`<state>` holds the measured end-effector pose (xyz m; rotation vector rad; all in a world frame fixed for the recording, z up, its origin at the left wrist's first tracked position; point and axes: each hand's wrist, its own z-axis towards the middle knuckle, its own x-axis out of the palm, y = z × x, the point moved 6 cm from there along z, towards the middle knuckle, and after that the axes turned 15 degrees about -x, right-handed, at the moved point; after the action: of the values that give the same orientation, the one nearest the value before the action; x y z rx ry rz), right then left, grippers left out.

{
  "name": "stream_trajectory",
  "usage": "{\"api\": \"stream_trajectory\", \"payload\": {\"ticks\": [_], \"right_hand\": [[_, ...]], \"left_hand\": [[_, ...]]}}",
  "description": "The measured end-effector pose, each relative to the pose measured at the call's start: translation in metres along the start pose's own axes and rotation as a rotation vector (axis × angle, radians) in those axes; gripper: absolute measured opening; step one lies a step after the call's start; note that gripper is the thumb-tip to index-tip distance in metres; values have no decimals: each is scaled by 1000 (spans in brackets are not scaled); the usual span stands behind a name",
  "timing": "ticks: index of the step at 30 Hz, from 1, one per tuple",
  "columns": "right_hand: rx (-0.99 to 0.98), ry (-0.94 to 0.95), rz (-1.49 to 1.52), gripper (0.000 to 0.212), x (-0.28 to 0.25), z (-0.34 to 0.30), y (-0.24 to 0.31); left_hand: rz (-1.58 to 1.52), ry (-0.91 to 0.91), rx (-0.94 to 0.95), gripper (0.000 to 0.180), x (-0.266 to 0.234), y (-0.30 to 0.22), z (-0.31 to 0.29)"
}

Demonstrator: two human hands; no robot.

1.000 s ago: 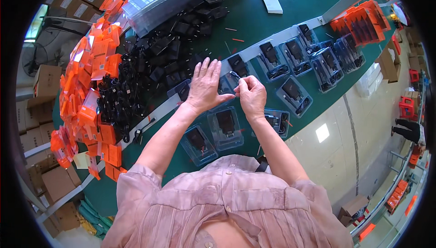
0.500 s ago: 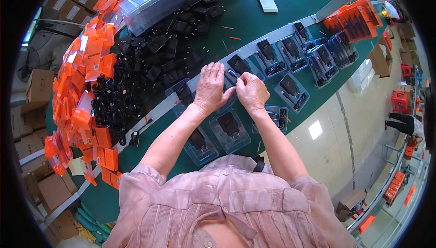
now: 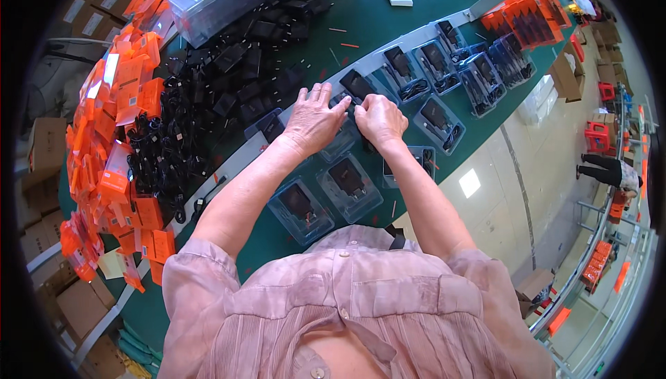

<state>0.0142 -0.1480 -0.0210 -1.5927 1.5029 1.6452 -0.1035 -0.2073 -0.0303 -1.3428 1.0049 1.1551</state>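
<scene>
Both hands are laid on a clear blister tray [image 3: 341, 139] on the green surface [image 3: 416, 25], between the black charger pile [image 3: 236, 80] and the filled trays [image 3: 347, 184] nearer the body. The left hand [image 3: 313, 119] is pressed flat, fingers spread, gripping nothing. The right hand [image 3: 379, 119] is curled; whether a small black part is pinched cannot be told. The tray is judged light, thin, flexible and slippery, best taken by its rim.
</scene>
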Motion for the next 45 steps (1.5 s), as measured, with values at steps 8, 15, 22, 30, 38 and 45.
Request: {"api": "stream_trajectory", "payload": {"ticks": [8,15,22,30,38,45], "right_hand": [[-306,-357,-146,45,4,-48,12],[-293,-204,-148,42,12,-49,2],[-468,-278,-73,47,19,-49,-10],[-429,-165,-182,41,-6,-34,-7],[-572,-296,-284,16,-10,-31,-12],[-413,-161,-237,17,-5,-24,-17]], "left_hand": [[54,-19,-38,35,1,-4,0],[93,-75,41,38,3,-12,0],[114,-15,30,41,5,-18,2],[117,43,22,46,5,-18,0],[95,85,1,48,1,-19,2],[127,78,2,49,2,-20,1]]}}
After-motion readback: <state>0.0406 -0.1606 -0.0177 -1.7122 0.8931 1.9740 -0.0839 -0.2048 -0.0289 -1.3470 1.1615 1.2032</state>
